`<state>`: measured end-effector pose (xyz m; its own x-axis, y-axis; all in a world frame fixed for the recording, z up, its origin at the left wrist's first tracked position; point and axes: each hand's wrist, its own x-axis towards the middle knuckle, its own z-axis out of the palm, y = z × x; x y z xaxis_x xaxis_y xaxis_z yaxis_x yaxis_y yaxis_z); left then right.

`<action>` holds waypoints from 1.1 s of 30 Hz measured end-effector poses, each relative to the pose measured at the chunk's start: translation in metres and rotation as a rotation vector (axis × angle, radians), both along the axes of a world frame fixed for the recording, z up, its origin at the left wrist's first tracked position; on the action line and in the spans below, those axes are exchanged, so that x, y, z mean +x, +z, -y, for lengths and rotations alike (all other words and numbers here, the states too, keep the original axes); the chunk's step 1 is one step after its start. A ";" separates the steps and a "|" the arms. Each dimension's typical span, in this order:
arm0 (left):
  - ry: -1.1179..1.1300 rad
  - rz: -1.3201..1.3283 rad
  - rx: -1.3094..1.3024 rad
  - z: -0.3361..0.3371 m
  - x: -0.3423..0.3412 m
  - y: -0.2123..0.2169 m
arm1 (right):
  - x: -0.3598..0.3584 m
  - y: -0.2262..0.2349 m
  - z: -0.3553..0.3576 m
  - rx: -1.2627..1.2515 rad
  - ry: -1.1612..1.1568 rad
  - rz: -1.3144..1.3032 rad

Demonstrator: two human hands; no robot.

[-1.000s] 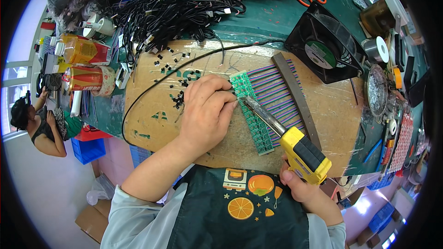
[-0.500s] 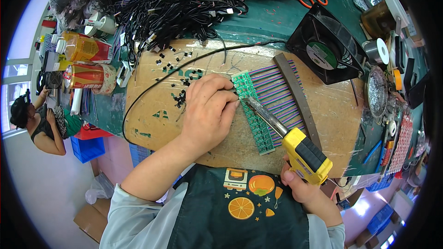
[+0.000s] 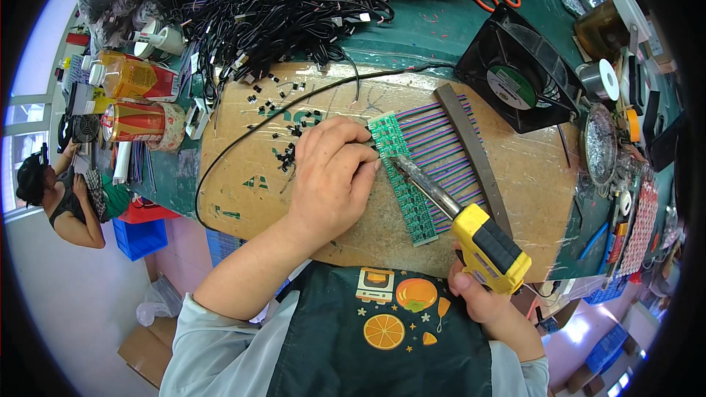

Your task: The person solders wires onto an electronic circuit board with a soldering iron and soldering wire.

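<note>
Slightly rightward since the earlier frame, the yellow-and-black soldering gun (image 3: 491, 250) has shifted a touch, while the left hand rests where it was. Fingers of the right hand (image 3: 478, 295) are wrapped around the gun's handle at the near right, and its metal barrel slants far and left toward a green circuit board (image 3: 403, 184). The tip is at the board's left part, just beside the left fingertips; whether it touches cannot be told. The left hand (image 3: 331, 169) is palm down with its fingers curled and the thumb and forefinger meeting the board's left edge; I cannot tell whether they grip a small part there. The board, a long strip, lies at the middle of a brown work mat (image 3: 529, 176), slanting from far left to near right. Striped wires (image 3: 441, 151) run right from it under 1 dark bar (image 3: 474, 158) lying across them. Small black parts (image 3: 285, 158) are scattered left of the left hand, and 1 black cable (image 3: 397, 71) curves across the mat's far and left sides. A black fan (image 3: 522, 73) stands at the far right, and a heap of black cables (image 3: 287, 15) lies at the far left on the green table (image 3: 426, 29).
</note>
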<state>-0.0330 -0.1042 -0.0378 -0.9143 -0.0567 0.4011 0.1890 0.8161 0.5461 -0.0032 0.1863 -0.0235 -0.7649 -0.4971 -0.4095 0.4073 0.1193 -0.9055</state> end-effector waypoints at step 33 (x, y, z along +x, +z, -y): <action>0.115 0.112 -0.147 0.018 0.007 0.018 | 0.009 0.007 -0.033 -0.162 -0.403 -0.080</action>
<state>-0.0263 -0.1225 -0.0197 -0.9446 -0.1119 0.3086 0.0345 0.9011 0.4322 0.0055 0.2194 -0.0161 -0.9369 -0.2059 -0.2824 0.3200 -0.1805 -0.9301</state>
